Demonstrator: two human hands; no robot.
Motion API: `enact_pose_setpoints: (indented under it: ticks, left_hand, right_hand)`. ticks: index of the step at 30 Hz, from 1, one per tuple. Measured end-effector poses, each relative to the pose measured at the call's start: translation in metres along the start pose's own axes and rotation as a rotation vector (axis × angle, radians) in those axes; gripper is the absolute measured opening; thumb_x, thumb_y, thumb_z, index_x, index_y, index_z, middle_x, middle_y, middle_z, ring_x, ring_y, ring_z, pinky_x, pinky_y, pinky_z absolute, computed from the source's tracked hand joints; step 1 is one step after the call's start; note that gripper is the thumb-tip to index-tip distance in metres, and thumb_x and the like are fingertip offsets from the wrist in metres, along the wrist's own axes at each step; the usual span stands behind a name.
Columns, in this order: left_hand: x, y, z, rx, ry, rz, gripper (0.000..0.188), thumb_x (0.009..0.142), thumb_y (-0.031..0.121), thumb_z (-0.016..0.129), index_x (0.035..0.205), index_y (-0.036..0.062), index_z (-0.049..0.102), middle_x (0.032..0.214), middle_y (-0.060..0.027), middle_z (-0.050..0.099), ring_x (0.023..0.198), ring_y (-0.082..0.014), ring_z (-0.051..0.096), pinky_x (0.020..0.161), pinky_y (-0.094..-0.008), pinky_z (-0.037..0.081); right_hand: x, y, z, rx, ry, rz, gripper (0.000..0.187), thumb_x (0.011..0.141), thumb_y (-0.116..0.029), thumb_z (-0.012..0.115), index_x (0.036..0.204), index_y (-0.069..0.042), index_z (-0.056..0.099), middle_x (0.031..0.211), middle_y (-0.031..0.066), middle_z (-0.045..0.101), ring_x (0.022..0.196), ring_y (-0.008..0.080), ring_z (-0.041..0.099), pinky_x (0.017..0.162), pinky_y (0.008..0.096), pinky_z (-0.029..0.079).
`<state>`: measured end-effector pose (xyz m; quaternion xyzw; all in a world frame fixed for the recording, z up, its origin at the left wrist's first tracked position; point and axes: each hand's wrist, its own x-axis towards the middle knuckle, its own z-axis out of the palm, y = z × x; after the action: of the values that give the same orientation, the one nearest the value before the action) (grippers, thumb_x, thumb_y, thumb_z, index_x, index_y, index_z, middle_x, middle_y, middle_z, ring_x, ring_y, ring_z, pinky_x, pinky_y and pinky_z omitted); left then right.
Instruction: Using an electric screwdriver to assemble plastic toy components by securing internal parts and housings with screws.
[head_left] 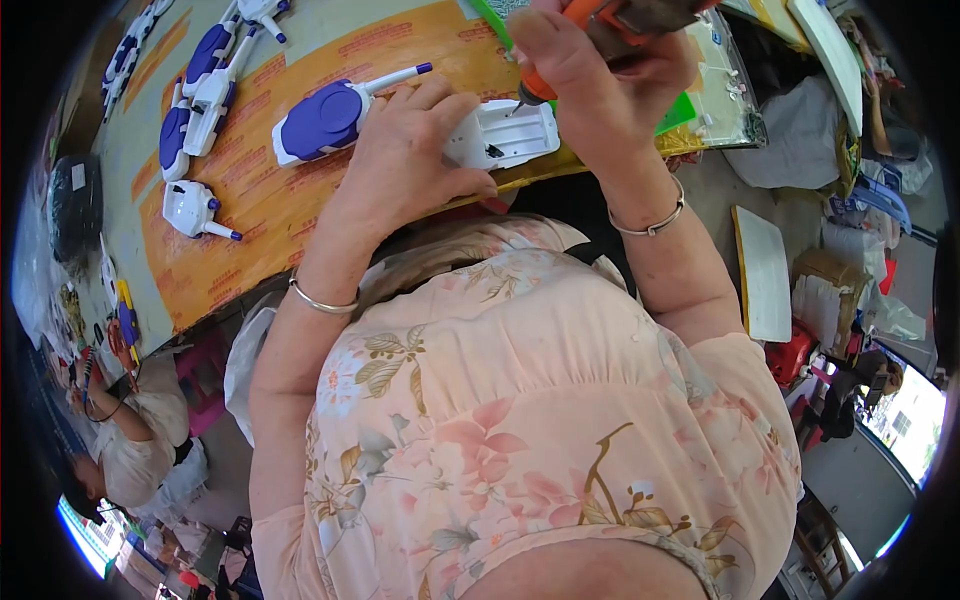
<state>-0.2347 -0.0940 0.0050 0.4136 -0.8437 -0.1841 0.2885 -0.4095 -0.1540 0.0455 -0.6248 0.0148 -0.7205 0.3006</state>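
Nearest on my feed: floral top (520, 400), peach. Right hand (615, 90), bangle at wrist: I have its fingers closed round an orange-and-black power driver (612, 22), bit pointing down at the shell. Left hand (405, 150), also bangled: fingers bent, thumb parted, holding the left end of one white shell (522, 130), open side up, at the bench's near edge. Bench (255, 225): orange film on top. Just beyond the left hand: one purple-and-white unit (325, 120). Farther left: several similar units (210, 45). Far left: one co-worker (140, 450), seen side-on.
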Motion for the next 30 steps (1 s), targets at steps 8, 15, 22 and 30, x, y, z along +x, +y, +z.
enact_pose_setpoints:
  ticks: [8,15,22,30]
  left_hand:
    - [0.002,0.003,-0.004,-0.029,-0.067,-0.091,0.060,0.058,0.027,0.092,0.110,0.0051,0.071,0.101,-0.0111,0.058,0.102,-0.0342,0.059,0.089,-0.0433,0.045]
    - [0.002,0.002,-0.005,-0.022,-0.067,-0.091,0.061,0.058,0.026,0.092,0.111,0.0046,0.072,0.100,-0.0122,0.058,0.101,-0.0347,0.060,0.088,-0.0436,0.046]
    - [0.002,0.004,-0.003,-0.007,-0.028,-0.059,0.064,0.059,0.025,0.091,0.116,0.0033,0.072,0.100,-0.0132,0.057,0.102,-0.0352,0.059,0.088,-0.0438,0.047]
    - [-0.003,0.015,0.000,0.010,-0.048,-0.197,0.067,0.063,0.024,0.091,0.122,0.0040,0.069,0.104,-0.0154,0.057,0.095,-0.0375,0.063,0.082,-0.0459,0.052]
  right_hand:
    - [-0.002,-0.035,0.018,-0.290,0.176,0.558,0.035,0.083,0.001,0.083,0.108,0.001,0.058,0.080,0.0025,0.065,0.066,0.0067,0.061,0.060,0.0211,0.048]
    - [-0.010,-0.027,0.015,-0.247,0.154,0.545,0.031,0.083,0.003,0.081,0.105,-0.001,0.060,0.081,0.0016,0.065,0.068,0.0072,0.061,0.062,0.0219,0.050]
    - [-0.028,0.021,-0.008,-0.092,-0.044,0.030,0.028,0.085,0.002,0.080,0.104,-0.001,0.060,0.084,0.0013,0.065,0.073,0.0072,0.061,0.068,0.0239,0.053]
    - [-0.024,-0.013,0.001,-0.101,0.238,0.590,0.028,0.085,0.001,0.079,0.107,0.000,0.061,0.091,0.0023,0.065,0.078,0.0075,0.062,0.071,0.0257,0.055]
